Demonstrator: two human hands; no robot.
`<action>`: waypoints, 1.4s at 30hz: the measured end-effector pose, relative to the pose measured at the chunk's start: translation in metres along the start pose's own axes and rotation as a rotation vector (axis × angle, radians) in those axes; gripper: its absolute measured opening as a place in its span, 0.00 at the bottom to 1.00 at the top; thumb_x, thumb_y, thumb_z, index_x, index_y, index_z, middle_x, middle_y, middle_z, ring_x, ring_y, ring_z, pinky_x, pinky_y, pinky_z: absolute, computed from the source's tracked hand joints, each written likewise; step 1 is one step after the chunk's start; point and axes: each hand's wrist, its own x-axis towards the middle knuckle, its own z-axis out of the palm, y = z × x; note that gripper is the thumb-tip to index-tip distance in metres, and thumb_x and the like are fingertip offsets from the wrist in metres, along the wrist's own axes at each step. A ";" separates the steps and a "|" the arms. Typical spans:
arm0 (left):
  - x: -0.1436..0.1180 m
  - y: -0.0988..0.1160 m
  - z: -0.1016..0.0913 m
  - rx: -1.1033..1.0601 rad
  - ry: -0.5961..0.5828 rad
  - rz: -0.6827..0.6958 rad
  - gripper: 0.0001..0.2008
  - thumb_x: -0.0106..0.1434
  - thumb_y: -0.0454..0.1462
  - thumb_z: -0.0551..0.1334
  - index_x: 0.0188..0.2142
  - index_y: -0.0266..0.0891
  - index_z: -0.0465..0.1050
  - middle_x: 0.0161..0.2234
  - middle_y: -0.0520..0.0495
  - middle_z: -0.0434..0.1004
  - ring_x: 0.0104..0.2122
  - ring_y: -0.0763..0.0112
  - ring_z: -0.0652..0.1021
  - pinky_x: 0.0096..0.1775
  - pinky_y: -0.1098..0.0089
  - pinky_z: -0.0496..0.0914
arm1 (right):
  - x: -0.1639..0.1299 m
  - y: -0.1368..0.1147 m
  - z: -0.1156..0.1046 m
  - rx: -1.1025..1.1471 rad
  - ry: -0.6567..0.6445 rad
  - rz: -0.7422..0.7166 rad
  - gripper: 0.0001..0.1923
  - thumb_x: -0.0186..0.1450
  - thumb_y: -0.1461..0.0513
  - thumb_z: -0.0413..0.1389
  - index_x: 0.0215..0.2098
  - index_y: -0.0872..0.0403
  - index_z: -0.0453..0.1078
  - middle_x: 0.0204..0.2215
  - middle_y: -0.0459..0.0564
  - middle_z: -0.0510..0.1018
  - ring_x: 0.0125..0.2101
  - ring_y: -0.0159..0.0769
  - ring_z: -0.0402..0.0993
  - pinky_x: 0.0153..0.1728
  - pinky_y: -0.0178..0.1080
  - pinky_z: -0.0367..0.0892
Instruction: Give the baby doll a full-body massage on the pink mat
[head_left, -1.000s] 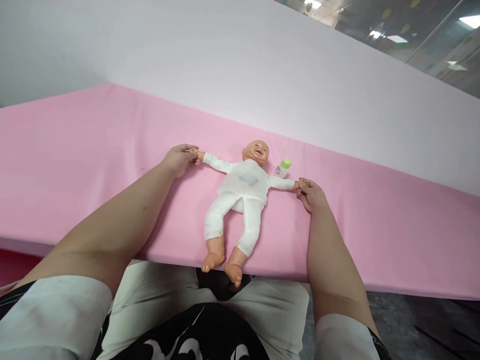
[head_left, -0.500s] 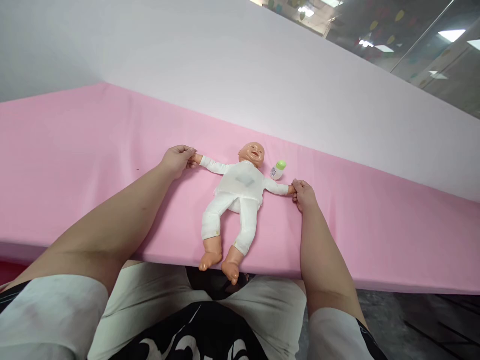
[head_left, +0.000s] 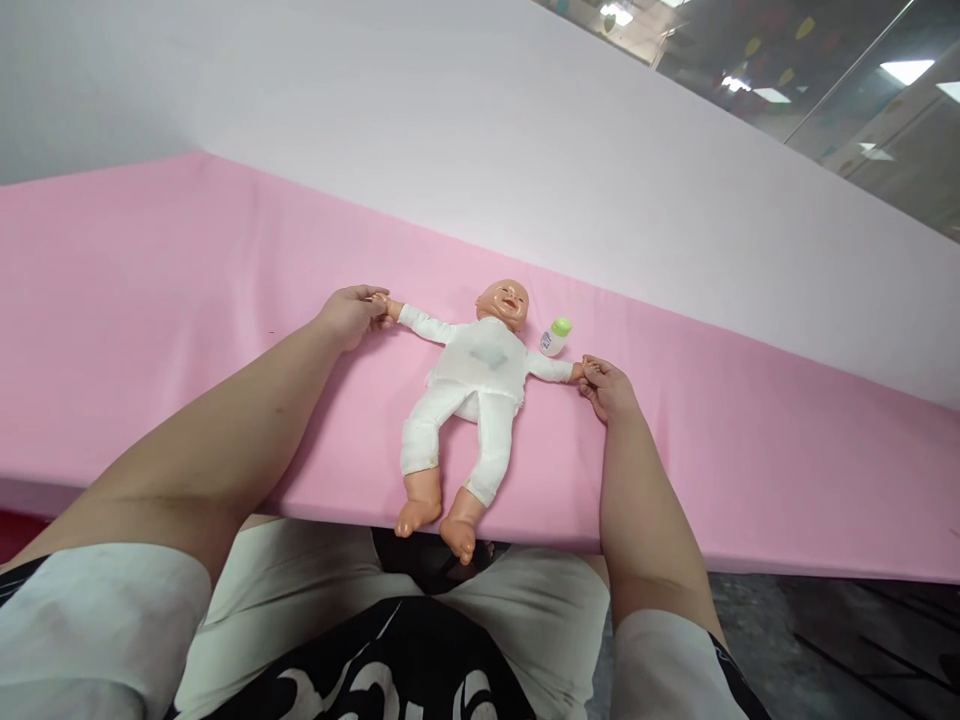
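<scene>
A baby doll (head_left: 480,365) with a white cloth body lies on its back, arms stretched out to both sides and feet at the near edge of the pink padded surface. My left hand (head_left: 356,316) is closed round the doll's hand on the left. On the other side, my right hand (head_left: 609,388) pinches the doll's other hand between thumb and fingers. A small white bottle with a green cap (head_left: 556,337) lies beside the doll's head, above its right-side arm, touched by neither hand.
The pink padded surface (head_left: 787,460) runs across the whole view. Behind it rises a white wall (head_left: 420,120), with glass panels (head_left: 750,60) at the upper right. Dark metal bars (head_left: 862,660) stand below the surface at the lower right.
The view has shifted very slightly. Both hands keep hold of the doll's hands, and my fingers have moved a little on them; the doll and bottle lie as before.
</scene>
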 end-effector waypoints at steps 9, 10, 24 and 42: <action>-0.002 0.001 -0.002 0.091 -0.038 0.031 0.11 0.56 0.29 0.72 0.38 0.35 0.75 0.25 0.48 0.77 0.19 0.73 0.75 0.25 0.72 0.72 | -0.001 0.000 0.008 -0.115 0.007 -0.055 0.22 0.49 0.56 0.76 0.35 0.51 0.71 0.20 0.39 0.73 0.17 0.26 0.64 0.14 0.29 0.61; -0.002 0.002 -0.001 0.097 -0.033 0.030 0.10 0.58 0.30 0.72 0.37 0.35 0.74 0.24 0.47 0.77 0.19 0.73 0.76 0.24 0.72 0.72 | -0.001 -0.001 0.008 -0.125 0.016 -0.058 0.22 0.50 0.55 0.76 0.34 0.51 0.70 0.19 0.39 0.72 0.16 0.25 0.62 0.13 0.29 0.59; -0.001 0.002 0.004 0.108 0.031 0.000 0.03 0.68 0.31 0.64 0.36 0.34 0.77 0.25 0.44 0.77 0.18 0.72 0.75 0.24 0.71 0.72 | 0.000 0.000 0.009 -0.154 0.073 -0.034 0.18 0.63 0.47 0.68 0.36 0.51 0.74 0.20 0.39 0.70 0.14 0.22 0.52 0.11 0.28 0.49; -0.005 0.004 0.001 0.129 -0.029 0.011 0.11 0.54 0.27 0.73 0.34 0.36 0.75 0.24 0.48 0.76 0.22 0.72 0.77 0.27 0.71 0.72 | 0.000 0.000 0.005 -0.123 -0.024 -0.057 0.23 0.50 0.56 0.76 0.37 0.51 0.72 0.22 0.40 0.75 0.17 0.25 0.62 0.14 0.29 0.57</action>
